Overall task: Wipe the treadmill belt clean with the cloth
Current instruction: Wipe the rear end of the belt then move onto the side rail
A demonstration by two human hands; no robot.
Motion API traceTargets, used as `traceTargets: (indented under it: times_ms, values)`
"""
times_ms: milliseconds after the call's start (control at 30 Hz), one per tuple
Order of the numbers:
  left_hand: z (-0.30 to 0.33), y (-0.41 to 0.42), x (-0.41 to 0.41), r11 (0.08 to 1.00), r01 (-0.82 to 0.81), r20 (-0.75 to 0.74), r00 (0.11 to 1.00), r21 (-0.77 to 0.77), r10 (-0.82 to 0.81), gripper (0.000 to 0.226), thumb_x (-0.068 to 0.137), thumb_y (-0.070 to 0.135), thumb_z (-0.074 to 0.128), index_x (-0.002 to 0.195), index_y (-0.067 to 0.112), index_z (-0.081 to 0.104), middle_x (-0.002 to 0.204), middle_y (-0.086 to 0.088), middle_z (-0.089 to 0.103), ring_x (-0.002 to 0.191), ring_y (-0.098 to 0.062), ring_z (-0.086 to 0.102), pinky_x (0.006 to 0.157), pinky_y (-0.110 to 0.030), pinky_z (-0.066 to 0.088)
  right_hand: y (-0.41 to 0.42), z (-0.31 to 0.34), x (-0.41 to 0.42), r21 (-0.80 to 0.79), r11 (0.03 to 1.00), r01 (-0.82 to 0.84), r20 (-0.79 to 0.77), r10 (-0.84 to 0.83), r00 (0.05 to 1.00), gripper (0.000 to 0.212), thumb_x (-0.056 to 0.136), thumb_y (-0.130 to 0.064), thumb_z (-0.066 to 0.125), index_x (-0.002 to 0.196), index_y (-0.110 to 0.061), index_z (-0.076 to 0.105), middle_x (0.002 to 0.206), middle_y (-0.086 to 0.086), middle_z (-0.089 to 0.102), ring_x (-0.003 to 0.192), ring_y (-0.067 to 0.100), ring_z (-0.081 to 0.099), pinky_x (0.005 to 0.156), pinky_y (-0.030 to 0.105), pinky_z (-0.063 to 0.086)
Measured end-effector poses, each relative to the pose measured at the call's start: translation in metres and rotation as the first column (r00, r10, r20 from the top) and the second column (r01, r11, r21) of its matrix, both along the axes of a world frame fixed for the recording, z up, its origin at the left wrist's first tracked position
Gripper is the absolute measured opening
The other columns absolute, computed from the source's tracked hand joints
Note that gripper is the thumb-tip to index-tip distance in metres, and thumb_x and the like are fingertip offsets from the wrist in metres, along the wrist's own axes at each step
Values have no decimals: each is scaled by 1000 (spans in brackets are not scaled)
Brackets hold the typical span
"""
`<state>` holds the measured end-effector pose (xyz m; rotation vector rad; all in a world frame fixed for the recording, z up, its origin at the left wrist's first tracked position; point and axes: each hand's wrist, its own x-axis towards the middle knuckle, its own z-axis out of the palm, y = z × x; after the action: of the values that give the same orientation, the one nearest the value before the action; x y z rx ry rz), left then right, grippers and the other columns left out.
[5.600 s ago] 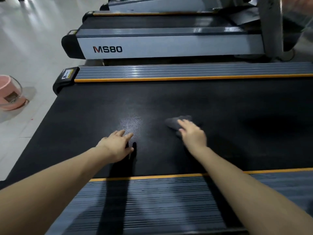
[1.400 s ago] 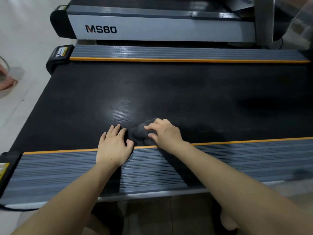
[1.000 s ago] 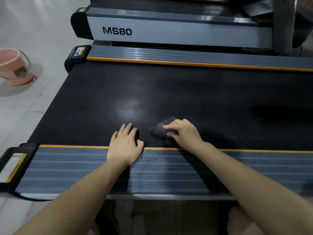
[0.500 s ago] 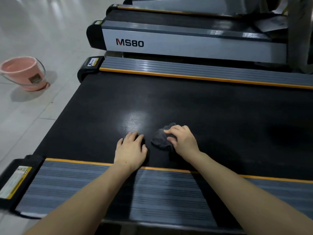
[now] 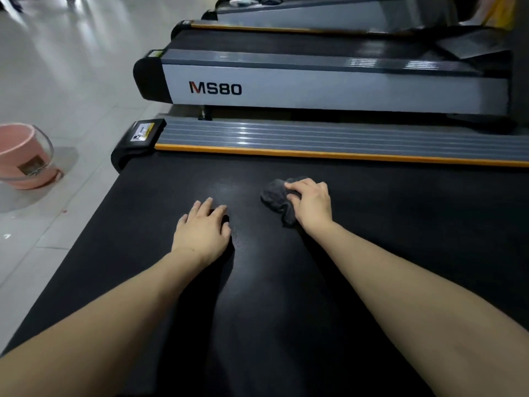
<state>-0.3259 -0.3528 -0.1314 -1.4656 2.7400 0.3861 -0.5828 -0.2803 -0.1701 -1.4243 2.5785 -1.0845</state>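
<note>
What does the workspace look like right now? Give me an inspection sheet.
Surface: black textured treadmill belt, with a pale sheen near the hands.
Job's things: crumpled dark grey cloth lying on the belt.
Clutter: nothing seen on the belt.
Grippers: left hand flat on the belt, fingers straight; right hand holds the cloth, fingers curled over it.
Cables: nothing seen.
Surroundings: grey ribbed side rail with orange edge; neighbouring grey MS80 treadmill; pink plastic bucket on the pale tiled floor.
</note>
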Motion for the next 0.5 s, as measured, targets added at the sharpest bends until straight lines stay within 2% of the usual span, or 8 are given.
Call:
traceTargets:
  times_ms: [200, 267, 400, 500]
  values:
    - [-6, -61, 4, 999, -5, 8, 1000, -33, 6, 53, 103, 43, 36, 155, 32, 35, 169, -2, 18, 156, -25, 11, 124, -49, 18, -48, 6, -18, 40, 997, 67, -13, -66, 998, 24, 93, -32, 62, 115, -37, 69, 112, -16, 63, 102, 21, 44, 95, 40, 43]
    - [-8, -77, 9, 1000, 1, 21, 1000, -28, 0, 53, 103, 44, 35, 154, 33, 35, 169, -3, 19, 156, -26, 12, 124, -49, 20, -54, 9, -14, 41, 991, 129, -19, -128, 992, 25, 95, -31, 60, 119, -36, 67, 116, -13, 61, 107, 21, 44, 97, 39, 42]
    - [-16, -103, 24, 1000, 9, 5, 1000, -26, -9, 49, 102, 45, 36, 151, 37, 39, 168, -2, 23, 156, -26, 14, 123, -50, 21, -69, 15, 4, 61, 945, 321, 71, -325, 943, 29, 97, -32, 56, 124, -38, 63, 120, -6, 58, 108, 24, 46, 94, 39, 44]
    - [-22, -114, 36, 997, 58, -3, 998, -46, -58, 49, 101, 48, 37, 149, 39, 40, 167, -1, 26, 156, -25, 16, 123, -50, 22, -81, 12, 27, 128, 942, 309, -30, -308, 951, 33, 98, -29, 49, 128, -34, 60, 129, 0, 57, 115, 30, 46, 97, 42, 37]
